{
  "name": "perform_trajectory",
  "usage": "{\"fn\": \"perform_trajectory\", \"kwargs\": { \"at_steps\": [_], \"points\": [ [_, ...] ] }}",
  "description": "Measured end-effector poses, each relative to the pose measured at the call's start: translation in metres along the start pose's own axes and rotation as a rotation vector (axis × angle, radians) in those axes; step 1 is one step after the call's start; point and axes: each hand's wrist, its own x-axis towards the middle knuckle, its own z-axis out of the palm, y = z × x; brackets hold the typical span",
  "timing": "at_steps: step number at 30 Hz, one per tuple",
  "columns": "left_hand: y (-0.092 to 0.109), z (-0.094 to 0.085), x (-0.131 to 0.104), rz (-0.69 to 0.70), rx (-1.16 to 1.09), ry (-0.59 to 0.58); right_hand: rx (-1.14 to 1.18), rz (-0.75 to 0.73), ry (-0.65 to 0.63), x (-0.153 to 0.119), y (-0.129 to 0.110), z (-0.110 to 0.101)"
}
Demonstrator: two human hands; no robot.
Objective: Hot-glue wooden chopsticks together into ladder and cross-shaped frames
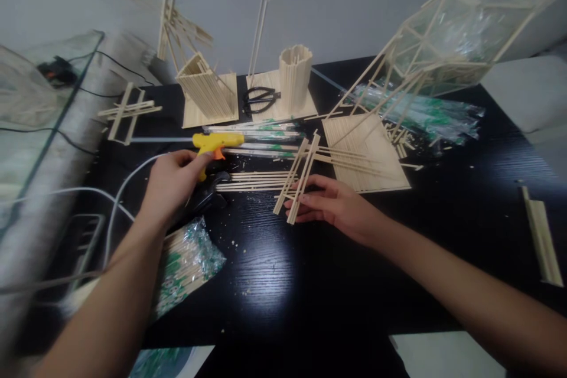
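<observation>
Broadly, a black worktop (336,283) spans the scene, and a big openwork stick frame (460,64) rises at its far right. Just left of and nearer than that frame lies a flat stick panel (385,174); a plastic packet of sticks (190,266) lies near left. Left of centre, the left hand (172,180) has its grip wrapped on a yellow glue gun (217,141). Mid-scene, the right hand (330,204) has its grip pinching a small, tilted stick piece (303,180).

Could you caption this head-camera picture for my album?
Left hand on a yellow glue gun, right hand holding a wooden stick frame.
</observation>
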Motion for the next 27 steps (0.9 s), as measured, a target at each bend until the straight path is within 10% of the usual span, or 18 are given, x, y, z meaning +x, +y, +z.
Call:
{"fn": "perform_trajectory", "kwargs": {
  "at_steps": [13,27],
  "points": [
    [0.002,0.004,-0.001,0.059,0.000,0.025,0.048,0.022,-0.064,-0.001,-0.003,0.002],
    [0.021,0.008,-0.011,0.129,-0.951,-0.296,0.032,0.001,-0.067,-0.005,-0.004,0.009]
  ]
}}
